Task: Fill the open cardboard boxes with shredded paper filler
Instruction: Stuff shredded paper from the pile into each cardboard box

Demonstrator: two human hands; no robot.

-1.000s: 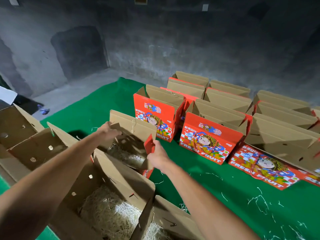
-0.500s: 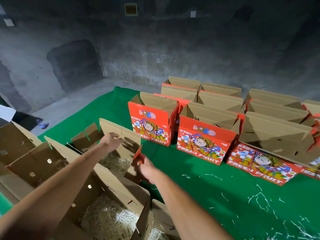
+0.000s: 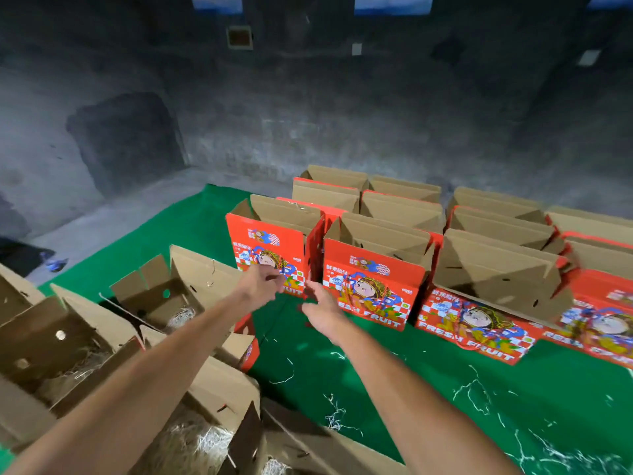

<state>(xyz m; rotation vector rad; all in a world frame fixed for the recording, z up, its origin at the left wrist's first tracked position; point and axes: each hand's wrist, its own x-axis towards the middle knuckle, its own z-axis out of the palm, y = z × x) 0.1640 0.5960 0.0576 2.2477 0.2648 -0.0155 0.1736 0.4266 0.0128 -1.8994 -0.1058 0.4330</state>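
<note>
Head view, green cloth (image 3: 394, 399), paper shreds (image 3: 476, 392), concrete walls (image 3: 342, 114)

Both bare arms stretched forward, left hand (image 3: 261, 282) and right hand (image 3: 322, 311) empty (fingers loosely spread)

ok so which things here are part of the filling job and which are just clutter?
Job:
- left hand, right hand, both empty
- red fruit boxes, open
- brown boxes with shredded filler

Lying about:
- loose paper strands on the green cloth
- blue object on the concrete floor
</note>
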